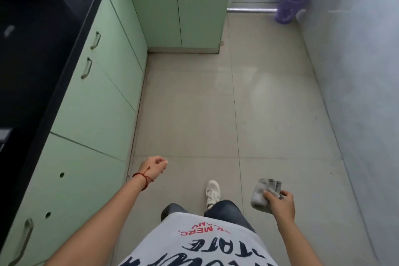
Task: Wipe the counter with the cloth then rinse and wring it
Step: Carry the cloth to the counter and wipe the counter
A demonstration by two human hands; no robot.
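A grey folded cloth (264,194) hangs in my right hand (280,204), low on the right, above the tiled floor. My left hand (154,166) swings loose in front of me with its fingers curled in and nothing in it; a red string circles its wrist. The black counter (43,39) runs along the left edge of the view, well apart from both hands. I stand in the aisle facing the far end of the room.
Pale green cabinet doors (103,93) with handles line the left under the counter, and a tall green cupboard (177,4) closes the far end. A purple holder (291,4) hangs on a metal bar at the back right. A grey wall (356,71) bounds the right. One white shoe (212,193) steps forward.
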